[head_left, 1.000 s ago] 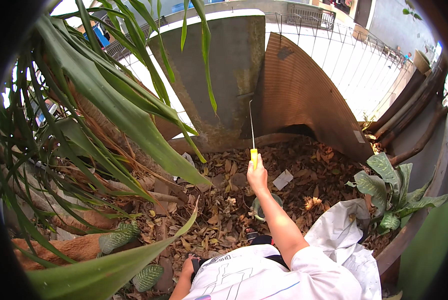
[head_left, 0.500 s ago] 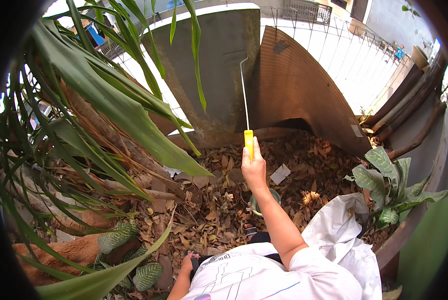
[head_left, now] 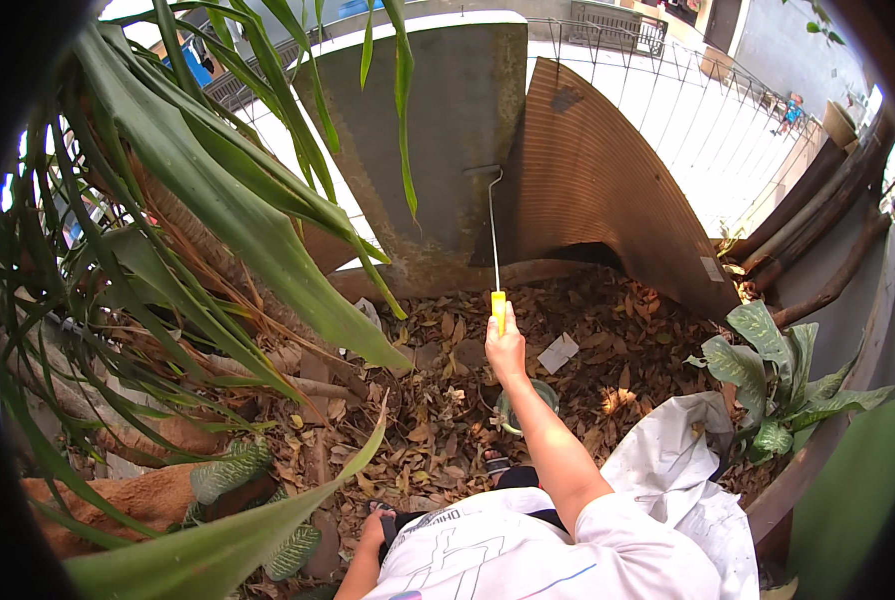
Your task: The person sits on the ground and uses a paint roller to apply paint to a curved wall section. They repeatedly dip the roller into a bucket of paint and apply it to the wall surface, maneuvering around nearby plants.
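Note:
My right hand (head_left: 505, 350) is wrapped round the yellow handle of a paint roller (head_left: 495, 235), arm stretched out ahead of me. The thin metal rod runs up to a grey roller head, which lies against the grey-painted wall panel (head_left: 438, 120) near its right edge. Low at the left, my left hand (head_left: 372, 530) hangs beside my dark trousers; its fingers are too small and partly hidden to read. Beneath my right forearm a round greenish container (head_left: 546, 396) stands on the leaves, partly covered by the arm.
A rusty corrugated sheet (head_left: 608, 170) leans right of the panel. Long green leaves (head_left: 238, 220) reach in from the left. Dry leaves (head_left: 448, 440) cover the ground, with a pale flat piece (head_left: 559, 353) on them. A white sheet (head_left: 668, 455) and leafy plant (head_left: 768, 370) are at the right.
The roller head has moved down the panel, and my right hand has come lower and nearer with the handle. The left hand has stayed about where it was.

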Motion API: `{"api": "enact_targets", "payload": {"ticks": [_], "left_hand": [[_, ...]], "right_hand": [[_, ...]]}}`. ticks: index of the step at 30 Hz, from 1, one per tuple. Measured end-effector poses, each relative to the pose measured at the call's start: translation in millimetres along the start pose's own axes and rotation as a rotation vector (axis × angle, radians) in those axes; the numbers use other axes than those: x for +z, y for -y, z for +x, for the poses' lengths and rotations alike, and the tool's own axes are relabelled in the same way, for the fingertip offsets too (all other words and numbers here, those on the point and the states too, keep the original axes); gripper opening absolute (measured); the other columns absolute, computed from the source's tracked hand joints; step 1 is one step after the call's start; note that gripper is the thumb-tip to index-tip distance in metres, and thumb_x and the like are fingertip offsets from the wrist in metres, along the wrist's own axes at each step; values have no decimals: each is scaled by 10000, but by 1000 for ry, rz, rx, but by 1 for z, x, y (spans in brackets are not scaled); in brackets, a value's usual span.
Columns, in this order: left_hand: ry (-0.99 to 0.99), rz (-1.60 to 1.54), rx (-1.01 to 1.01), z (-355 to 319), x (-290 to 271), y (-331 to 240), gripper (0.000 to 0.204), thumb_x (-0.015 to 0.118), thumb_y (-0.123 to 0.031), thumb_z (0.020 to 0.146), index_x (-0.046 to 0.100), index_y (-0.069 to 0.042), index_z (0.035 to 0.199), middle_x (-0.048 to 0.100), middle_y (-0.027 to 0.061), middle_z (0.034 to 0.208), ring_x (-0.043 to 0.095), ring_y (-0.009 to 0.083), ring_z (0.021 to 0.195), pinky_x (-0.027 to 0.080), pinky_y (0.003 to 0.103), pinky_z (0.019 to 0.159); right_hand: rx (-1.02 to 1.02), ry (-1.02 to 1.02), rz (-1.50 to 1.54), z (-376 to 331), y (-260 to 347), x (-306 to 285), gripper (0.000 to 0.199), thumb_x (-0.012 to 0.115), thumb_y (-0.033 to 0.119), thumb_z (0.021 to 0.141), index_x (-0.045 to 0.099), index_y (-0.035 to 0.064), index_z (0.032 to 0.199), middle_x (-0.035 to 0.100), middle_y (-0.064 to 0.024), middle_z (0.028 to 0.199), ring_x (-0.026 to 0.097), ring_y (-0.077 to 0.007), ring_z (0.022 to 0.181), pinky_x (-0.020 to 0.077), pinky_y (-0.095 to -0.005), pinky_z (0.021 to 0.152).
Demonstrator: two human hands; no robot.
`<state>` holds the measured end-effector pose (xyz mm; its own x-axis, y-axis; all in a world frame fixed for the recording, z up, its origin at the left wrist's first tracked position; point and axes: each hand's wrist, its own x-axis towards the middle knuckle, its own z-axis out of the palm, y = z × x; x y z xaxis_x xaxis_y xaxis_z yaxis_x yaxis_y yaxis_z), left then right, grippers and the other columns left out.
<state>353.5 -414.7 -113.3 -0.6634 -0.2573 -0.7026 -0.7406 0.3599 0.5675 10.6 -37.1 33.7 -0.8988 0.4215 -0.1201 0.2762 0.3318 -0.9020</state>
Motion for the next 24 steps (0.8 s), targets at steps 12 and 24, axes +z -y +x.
{"api": "enact_targets", "payload": {"ticks": [12, 24], "left_hand": [[23, 231, 53, -18, -1, -24, 298, 476, -210, 952, 686, -39, 829, 672, 77, 839, 597, 188, 727, 462, 301, 707], [42, 304, 37, -6, -2, -13, 235, 544, -213, 959, 703, -43, 931, 686, 73, 898, 615, 200, 791, 477, 331, 751]], "right_hand": [[-195, -107, 191, -17, 75, -23, 551, 529, 280, 999, 399, 22, 1469, 657, -279, 1101, 653, -409, 1001, 510, -430, 846], [-41, -25, 35, 9, 35, 1, 542, 530, 260, 1001, 408, -7, 1457, 595, -266, 1299, 609, -360, 1181, 488, -390, 959]]}}
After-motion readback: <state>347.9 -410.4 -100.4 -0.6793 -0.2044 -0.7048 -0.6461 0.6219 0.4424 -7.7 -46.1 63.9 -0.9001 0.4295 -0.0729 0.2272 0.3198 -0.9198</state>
